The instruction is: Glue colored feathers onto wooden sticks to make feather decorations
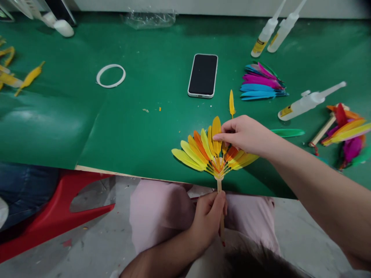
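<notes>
A feather fan (199,148) with yellow and orange feathers spreads over the table's near edge. My left hand (209,216) is closed round its wooden handle, below the edge. Up among the feathers, my right hand (242,133) pinches an orange-yellow feather (216,129) between thumb and finger, near the middle of the fan. Its other fingers are curled and partly hide the feathers on the right side. Just above that hand, a loose yellow feather (231,102) lies on the table.
A phone (203,75), a white ring (100,75) and a pile of blue and magenta feathers (261,82) lie on the green table (150,143). Glue bottles (303,104) and another feather piece (348,127) are at right. Yellow feathers (30,78) and a red stool (60,216) are left.
</notes>
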The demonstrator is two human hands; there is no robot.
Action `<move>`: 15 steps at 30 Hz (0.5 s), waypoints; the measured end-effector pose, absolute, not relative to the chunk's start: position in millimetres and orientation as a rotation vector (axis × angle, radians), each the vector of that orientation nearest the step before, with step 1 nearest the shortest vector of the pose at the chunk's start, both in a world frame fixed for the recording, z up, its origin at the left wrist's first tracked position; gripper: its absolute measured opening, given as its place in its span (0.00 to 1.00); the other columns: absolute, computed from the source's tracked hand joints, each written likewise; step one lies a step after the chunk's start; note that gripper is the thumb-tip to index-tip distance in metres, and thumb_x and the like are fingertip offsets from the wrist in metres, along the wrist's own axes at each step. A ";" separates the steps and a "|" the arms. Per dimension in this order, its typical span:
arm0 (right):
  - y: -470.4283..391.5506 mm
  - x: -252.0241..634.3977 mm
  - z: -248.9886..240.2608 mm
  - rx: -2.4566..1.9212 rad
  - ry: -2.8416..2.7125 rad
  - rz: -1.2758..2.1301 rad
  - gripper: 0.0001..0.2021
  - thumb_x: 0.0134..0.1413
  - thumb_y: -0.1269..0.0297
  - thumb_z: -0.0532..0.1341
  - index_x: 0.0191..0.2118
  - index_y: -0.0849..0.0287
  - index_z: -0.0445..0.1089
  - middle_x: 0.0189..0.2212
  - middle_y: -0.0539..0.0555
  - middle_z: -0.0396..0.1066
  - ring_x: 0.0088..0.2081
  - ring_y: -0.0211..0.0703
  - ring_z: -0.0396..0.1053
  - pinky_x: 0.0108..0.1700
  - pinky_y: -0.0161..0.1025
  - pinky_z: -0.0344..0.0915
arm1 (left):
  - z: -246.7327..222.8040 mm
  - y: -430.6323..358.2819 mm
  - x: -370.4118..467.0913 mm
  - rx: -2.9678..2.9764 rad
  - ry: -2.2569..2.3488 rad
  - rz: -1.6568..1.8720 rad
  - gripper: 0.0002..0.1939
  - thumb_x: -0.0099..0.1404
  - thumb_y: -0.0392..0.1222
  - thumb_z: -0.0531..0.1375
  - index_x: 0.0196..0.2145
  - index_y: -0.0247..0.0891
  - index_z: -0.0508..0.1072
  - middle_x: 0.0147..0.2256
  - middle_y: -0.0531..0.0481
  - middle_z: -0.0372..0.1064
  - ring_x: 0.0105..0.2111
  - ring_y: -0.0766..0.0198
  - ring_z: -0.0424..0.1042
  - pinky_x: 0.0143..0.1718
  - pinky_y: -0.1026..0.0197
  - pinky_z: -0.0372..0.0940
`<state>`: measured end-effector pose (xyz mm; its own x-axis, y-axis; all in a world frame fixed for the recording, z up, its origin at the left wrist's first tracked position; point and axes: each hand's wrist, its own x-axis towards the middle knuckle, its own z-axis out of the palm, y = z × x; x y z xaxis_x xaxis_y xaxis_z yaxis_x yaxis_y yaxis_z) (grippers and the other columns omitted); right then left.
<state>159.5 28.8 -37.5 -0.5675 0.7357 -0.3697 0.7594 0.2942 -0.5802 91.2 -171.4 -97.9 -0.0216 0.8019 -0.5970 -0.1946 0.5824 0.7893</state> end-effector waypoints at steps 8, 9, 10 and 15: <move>26.9 159.1 -35.7 1.448 2.510 -1.139 0.16 0.49 0.56 0.59 0.17 0.60 0.63 0.12 0.46 0.59 0.17 0.30 0.56 0.22 0.33 0.50 | -100.1 -172.9 91.1 0.552 1.351 0.881 0.26 0.63 0.57 0.47 0.17 0.37 0.58 0.15 0.56 0.52 0.16 0.72 0.52 0.19 0.67 0.48; 26.7 159.2 -35.6 1.448 2.513 -1.135 0.16 0.49 0.56 0.59 0.17 0.60 0.63 0.12 0.46 0.59 0.17 0.30 0.56 0.22 0.33 0.50 | -99.7 -172.5 91.1 0.559 1.355 0.882 0.26 0.64 0.57 0.46 0.16 0.37 0.58 0.15 0.56 0.52 0.17 0.72 0.52 0.19 0.66 0.48; 26.6 159.3 -35.7 1.448 2.514 -1.129 0.16 0.49 0.57 0.59 0.17 0.60 0.63 0.12 0.46 0.59 0.16 0.29 0.55 0.22 0.33 0.50 | -99.2 -172.1 91.0 0.565 1.356 0.881 0.26 0.64 0.57 0.46 0.16 0.37 0.58 0.15 0.56 0.52 0.17 0.72 0.52 0.19 0.66 0.48; 26.2 160.0 -37.3 1.449 2.513 -1.124 0.17 0.49 0.56 0.59 0.17 0.60 0.62 0.12 0.45 0.60 0.16 0.29 0.55 0.22 0.33 0.50 | -98.3 -171.7 91.2 0.570 1.353 0.878 0.26 0.63 0.57 0.46 0.16 0.37 0.58 0.15 0.56 0.51 0.16 0.72 0.51 0.19 0.66 0.47</move>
